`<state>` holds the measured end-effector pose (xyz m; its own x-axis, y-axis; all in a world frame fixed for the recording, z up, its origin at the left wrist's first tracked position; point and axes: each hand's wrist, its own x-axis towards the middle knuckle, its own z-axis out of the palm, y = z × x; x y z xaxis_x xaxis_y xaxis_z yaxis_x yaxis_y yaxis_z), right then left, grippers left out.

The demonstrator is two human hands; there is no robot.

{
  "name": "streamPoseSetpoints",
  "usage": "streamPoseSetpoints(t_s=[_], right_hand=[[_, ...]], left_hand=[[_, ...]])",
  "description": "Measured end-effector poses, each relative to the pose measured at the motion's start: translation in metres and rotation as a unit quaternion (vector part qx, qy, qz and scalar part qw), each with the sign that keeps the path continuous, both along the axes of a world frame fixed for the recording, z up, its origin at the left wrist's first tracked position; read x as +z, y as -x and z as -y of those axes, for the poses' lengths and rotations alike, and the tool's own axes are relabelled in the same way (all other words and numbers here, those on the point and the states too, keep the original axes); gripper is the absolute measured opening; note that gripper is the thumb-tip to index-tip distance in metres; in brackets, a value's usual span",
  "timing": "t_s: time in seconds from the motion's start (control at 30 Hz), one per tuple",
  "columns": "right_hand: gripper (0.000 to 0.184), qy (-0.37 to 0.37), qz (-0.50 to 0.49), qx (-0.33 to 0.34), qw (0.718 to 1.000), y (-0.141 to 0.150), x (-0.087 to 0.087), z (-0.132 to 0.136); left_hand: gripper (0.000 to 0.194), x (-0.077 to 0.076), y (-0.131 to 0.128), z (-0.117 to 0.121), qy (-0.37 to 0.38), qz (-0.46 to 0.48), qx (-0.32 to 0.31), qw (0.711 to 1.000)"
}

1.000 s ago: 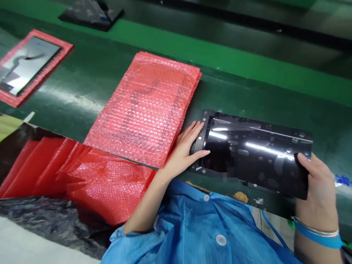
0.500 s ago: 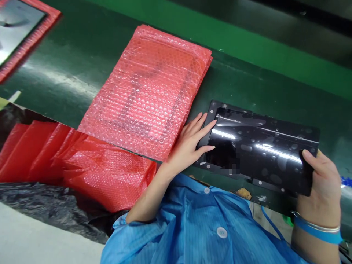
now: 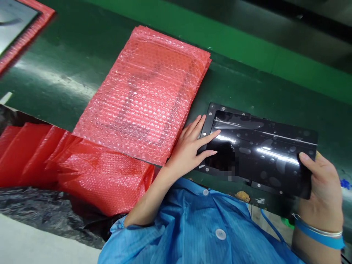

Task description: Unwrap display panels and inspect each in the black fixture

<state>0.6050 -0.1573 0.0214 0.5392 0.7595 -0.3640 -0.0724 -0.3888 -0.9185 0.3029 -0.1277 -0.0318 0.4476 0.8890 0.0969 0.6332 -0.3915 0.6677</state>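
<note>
A glossy black display panel (image 3: 261,150) in a black frame lies across the near edge of the green belt (image 3: 68,80). My right hand (image 3: 320,190) grips its right end, thumb on top. My left hand (image 3: 189,148) rests with spread fingers on its left end, thumb and forefinger on the glass. Left of that hand lies a stack of red bubble-wrap bags (image 3: 145,91), a dark flat shape showing through the top one.
More red bubble-wrap bags (image 3: 82,176) lie piled on black plastic sheeting (image 3: 41,212) at the lower left. A panel on red wrap (image 3: 16,25) sits at the far left of the belt. A brighter green strip (image 3: 247,47) runs behind the belt.
My left fingers have slid further onto the panel's left end. The view has shifted slightly; the panel stays in both hands.
</note>
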Motion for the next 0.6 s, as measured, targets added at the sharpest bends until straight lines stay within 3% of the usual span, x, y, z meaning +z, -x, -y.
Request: streamPoseSetpoints(t_s=[0.3,0.47,0.53,0.6], right_hand=[[0.029,0.037,0.025,-0.007,0.999,0.001,0.002,-0.002],[0.036,0.085,0.057,0.005,0.995,-0.005,0.005,-0.002],[0.033,0.123,0.107,0.031,0.986,-0.013,0.008,-0.004],[0.031,0.182,0.232,0.099,0.95,-0.022,0.013,-0.011]], left_hand=[[0.051,-0.002,-0.005,0.002,-0.035,-0.007,0.016,0.999],[0.051,0.0,-0.005,0.002,-0.036,-0.008,0.019,0.999],[0.051,0.001,-0.005,0.002,-0.033,-0.006,0.02,0.999],[0.051,0.001,-0.006,0.001,-0.029,-0.006,0.019,0.999]])
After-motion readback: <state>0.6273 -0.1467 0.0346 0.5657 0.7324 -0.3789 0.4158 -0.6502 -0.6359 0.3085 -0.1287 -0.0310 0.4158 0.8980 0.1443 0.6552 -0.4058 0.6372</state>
